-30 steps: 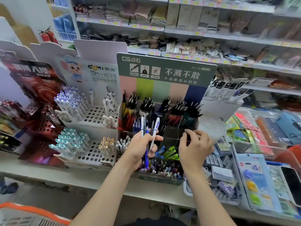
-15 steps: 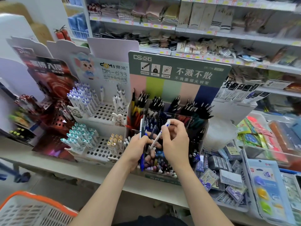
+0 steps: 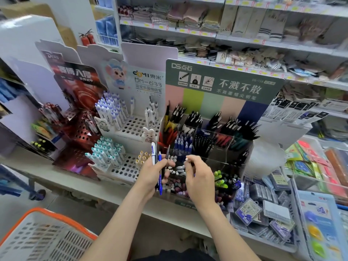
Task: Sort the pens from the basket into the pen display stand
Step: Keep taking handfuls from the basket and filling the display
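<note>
Pens (image 3: 154, 153) gripped upright by left hand (image 3: 150, 176); right hand (image 3: 199, 179) alongside, fingertips bunched (hold unclear)

Green header card (image 3: 224, 81): "DS点石", "不溅不散". White card (image 3: 148, 80): "DOMI 東米", "DM-633". Red card (image 3: 75, 76): "DERS". Sock pack (image 3: 226, 29): "DANCE".
</note>
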`<state>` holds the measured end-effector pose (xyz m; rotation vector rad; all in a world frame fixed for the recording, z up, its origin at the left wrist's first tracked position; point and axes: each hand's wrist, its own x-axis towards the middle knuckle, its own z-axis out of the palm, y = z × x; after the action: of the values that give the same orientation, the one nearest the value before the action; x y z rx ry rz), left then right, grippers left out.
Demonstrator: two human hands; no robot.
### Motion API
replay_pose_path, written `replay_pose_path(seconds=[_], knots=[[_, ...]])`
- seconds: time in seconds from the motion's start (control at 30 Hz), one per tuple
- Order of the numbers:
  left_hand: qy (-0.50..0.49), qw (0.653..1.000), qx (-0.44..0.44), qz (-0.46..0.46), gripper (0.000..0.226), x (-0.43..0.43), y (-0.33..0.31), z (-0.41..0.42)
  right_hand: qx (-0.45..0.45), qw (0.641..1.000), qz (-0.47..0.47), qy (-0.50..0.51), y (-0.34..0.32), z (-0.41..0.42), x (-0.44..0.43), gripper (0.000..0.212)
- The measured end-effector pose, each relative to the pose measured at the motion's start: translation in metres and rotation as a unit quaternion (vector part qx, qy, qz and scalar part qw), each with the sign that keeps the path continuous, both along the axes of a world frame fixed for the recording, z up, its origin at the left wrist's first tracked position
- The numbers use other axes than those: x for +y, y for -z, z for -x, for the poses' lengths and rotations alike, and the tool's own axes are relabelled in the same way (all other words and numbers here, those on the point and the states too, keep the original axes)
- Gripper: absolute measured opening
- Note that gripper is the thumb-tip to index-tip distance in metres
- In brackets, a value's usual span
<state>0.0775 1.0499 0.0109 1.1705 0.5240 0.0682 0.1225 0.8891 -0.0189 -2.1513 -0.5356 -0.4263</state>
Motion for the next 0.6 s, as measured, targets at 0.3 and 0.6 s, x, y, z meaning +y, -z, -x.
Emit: replay_pose_path(seconds=[0.3, 0.6], knots=[[0.027, 1.000, 0.001, -0.017, 0.018, 0.001, 0.002, 0.008, 0.009, 0.997, 0.068, 0.020, 0.000, 0.001, 0.004, 0.007], [0.161, 0.986, -0.034, -0.027, 0.033, -0.011, -0.011, 0.008, 0.188, 0.975, -0.117, 0.003, -0.039, 0.007, 0.009, 0.013]])
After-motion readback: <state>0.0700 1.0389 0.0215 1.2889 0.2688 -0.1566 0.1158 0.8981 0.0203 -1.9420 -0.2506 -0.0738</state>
